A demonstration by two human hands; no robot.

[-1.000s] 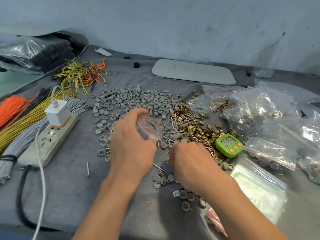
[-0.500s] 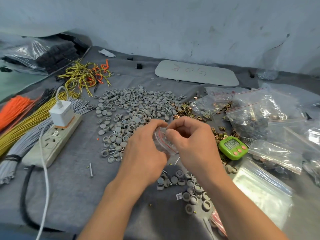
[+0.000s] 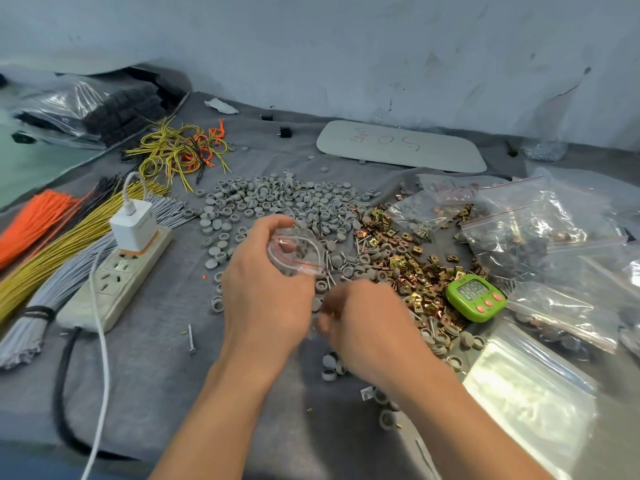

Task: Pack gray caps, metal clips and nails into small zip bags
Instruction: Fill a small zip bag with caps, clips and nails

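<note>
Dropped to five o'clock of small clear red-striped zip bag (image 3: 298, 254), right hand (image 3: 367, 327) is moving blurred, grip indeterminate, while left hand (image 3: 266, 289) is pinching it agape over round gray plastic caps (image 3: 277, 199) for filling.

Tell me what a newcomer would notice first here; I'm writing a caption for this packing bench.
The left hand holding a small zip bag at mid-table draws the eye first, the blurred right hand beside it. Behind them spreads a heap of gray caps, with shiny metal clips to its right. The green timer at the right and orange wires at far left also pop.
</note>
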